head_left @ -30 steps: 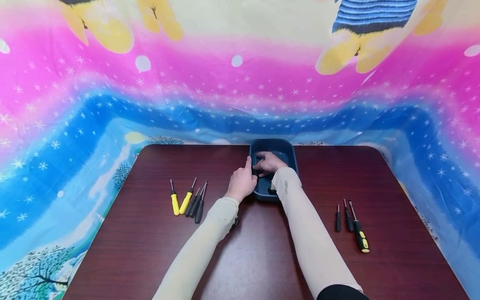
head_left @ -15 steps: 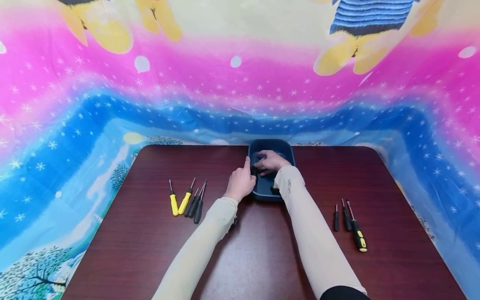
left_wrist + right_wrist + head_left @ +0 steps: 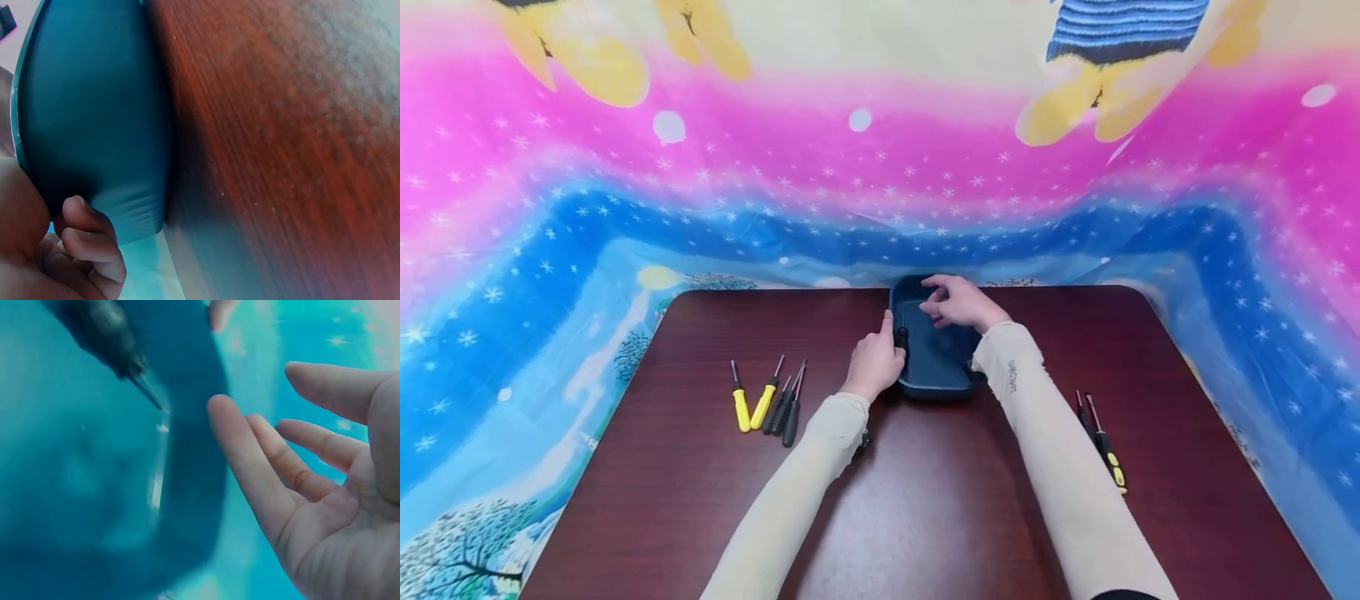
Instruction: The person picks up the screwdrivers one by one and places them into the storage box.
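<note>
A dark blue box [image 3: 940, 387] stands at the table's far edge. My left hand [image 3: 874, 362] grips its left wall, the index finger stretched along the rim; in the left wrist view the curled fingers [image 3: 90, 240] lie against the wall's outer face. Inside, a dark-handled screwdriver [image 3: 902, 337] lies along the left side; the right wrist view shows its handle [image 3: 109, 328] and thin metal shaft. My right hand [image 3: 958, 302] hovers over the box's far right part, fingers spread and holding nothing. Its sleeve covers part of the box's right side.
On the left of the brown table [image 3: 662, 483] lie yellow-handled screwdrivers [image 3: 741, 408] and black-handled screwdrivers [image 3: 790, 425]. To the right, more screwdrivers [image 3: 1105, 446] are partly hidden by the right sleeve. A printed cloth [image 3: 820, 167] hangs behind the table.
My right hand has lifted off the screwdriver by the box's left wall and moved right and away, its fingers opening. The left hand keeps its grip. The head view has shifted slightly.
</note>
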Tool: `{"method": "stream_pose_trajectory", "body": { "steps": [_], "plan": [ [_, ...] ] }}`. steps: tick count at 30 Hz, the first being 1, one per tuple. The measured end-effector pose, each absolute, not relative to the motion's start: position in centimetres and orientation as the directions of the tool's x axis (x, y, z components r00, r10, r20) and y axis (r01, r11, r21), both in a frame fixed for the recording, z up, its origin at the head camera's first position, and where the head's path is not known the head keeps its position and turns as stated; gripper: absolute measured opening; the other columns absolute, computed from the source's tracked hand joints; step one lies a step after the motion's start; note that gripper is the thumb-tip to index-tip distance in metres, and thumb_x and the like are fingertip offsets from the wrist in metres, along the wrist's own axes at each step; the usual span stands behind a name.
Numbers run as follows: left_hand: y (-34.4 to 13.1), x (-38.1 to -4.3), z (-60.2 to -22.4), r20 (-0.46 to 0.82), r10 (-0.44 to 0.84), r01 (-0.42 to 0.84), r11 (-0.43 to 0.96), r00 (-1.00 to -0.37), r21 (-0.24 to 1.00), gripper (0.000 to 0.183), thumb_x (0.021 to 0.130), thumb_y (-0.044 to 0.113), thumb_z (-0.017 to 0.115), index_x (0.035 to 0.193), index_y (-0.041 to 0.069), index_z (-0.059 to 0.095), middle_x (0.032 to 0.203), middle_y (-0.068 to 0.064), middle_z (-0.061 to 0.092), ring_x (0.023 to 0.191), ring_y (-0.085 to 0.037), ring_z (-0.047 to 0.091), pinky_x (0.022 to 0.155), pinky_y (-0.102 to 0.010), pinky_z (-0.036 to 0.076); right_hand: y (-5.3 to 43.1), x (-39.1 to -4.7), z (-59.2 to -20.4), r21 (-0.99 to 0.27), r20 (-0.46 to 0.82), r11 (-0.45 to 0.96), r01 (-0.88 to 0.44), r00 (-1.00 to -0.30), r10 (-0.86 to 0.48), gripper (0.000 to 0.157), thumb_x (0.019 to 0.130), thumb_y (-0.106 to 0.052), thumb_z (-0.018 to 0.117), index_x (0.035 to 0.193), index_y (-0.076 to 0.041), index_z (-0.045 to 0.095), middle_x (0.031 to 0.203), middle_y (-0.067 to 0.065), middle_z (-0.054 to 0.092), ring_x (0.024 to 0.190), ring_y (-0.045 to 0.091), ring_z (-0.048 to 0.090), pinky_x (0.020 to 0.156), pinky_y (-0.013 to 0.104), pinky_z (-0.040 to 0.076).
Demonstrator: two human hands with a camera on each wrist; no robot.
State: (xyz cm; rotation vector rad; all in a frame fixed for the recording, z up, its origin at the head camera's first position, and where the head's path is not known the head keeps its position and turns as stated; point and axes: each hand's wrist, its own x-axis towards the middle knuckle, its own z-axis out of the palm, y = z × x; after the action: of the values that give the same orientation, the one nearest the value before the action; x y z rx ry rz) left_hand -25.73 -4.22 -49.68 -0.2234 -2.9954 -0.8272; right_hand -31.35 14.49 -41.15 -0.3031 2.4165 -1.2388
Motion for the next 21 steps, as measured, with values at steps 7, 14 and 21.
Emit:
{"method": "stream_pose_trajectory", "body": {
  "steps": [7, 14, 21],
  "plan": [
    [-4.8, -25.8, -49.2, 0.063, 0.116, 0.132, 0.848, -0.991, 0.513, 0.072, 0.102, 0.017, 0.059, 0.164, 0.006, 0.026, 0.058, -0.003, 0.056, 0.050, -0.021, 0.054, 0.058, -0.038, 0.050, 17.2, -29.0, -38.4, -0.665, -0.148, 0.729, -0.160, -0.929, -0.338, 0.059, 0.104, -0.023, 0.063, 0.159, -0.014, 0.042, 0.126, 0.015, 0.060, 0.096, 0.028, 0.073, 0.091, 0.046, 0.058],
    [-4.7, -25.8, -49.2, 0.058, 0.123, 0.135, 0.848, -0.991, 0.512, 0.072, 0.102, 0.018, 0.059, 0.164, 0.006, 0.026, 0.061, -0.004, 0.058, 0.053, -0.022, 0.056, 0.063, -0.041, 0.054, 21.8, -25.9, -38.4, -0.580, -0.052, 0.777, -0.246, -0.940, -0.336, 0.057, 0.103, -0.022, 0.065, 0.155, -0.008, 0.046, 0.125, 0.019, 0.066, 0.113, 0.035, 0.067, 0.101, 0.054, 0.052],
    [-4.1, -25.5, -49.5, 0.042, 0.128, 0.131, 0.845, -0.991, 0.518, 0.072, 0.102, 0.018, 0.059, 0.164, 0.006, 0.026, 0.062, -0.004, 0.059, 0.055, -0.021, 0.057, 0.067, -0.042, 0.056, 28.1, -22.0, -40.1, -0.526, -0.069, 0.824, -0.209, -0.956, -0.286, 0.058, 0.103, -0.028, 0.065, 0.153, -0.003, 0.047, 0.126, 0.023, 0.068, 0.116, 0.041, 0.066, 0.103, 0.060, 0.048]
  ]
}}
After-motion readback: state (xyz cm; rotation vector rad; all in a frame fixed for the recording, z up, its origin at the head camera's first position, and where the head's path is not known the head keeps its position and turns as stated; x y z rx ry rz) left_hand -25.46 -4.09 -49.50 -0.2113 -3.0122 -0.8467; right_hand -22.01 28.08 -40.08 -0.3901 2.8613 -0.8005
